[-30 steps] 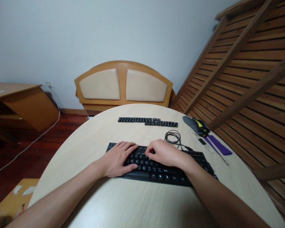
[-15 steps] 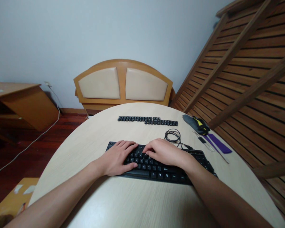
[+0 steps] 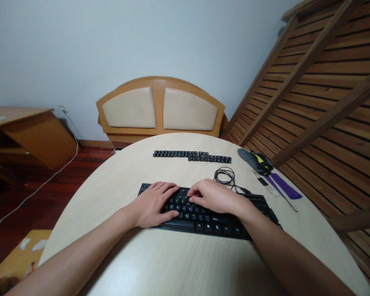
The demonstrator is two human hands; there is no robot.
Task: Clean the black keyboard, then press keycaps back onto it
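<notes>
A black keyboard [image 3: 185, 225] lies on the round pale table, under both of my hands. My left hand [image 3: 154, 204] rests flat across its left part, fingers stretched out and the thumb pointing right over the lower keys. Over the upper middle keys, my right hand [image 3: 214, 196] has its thumb and fingers bent together in a pinch, with the fingertips at the keys. Whatever sits between those fingertips, if anything, is too small to make out. Beyond the keyboard, loose black keycaps [image 3: 175, 154] stand lined up in two staggered rows.
Behind my right hand lies a coiled black cable [image 3: 225, 176]. To the right are a grey and black item with yellow parts [image 3: 259, 161], a purple strip [image 3: 285, 186] and thin tools [image 3: 267, 185]. A slatted wooden frame [image 3: 320, 102] leans beyond the table's [image 3: 126, 255] right edge.
The fingertips of my right hand have shifted very slightly to the right over the keys. My left hand stays in place, and the keycap rows look the same.
</notes>
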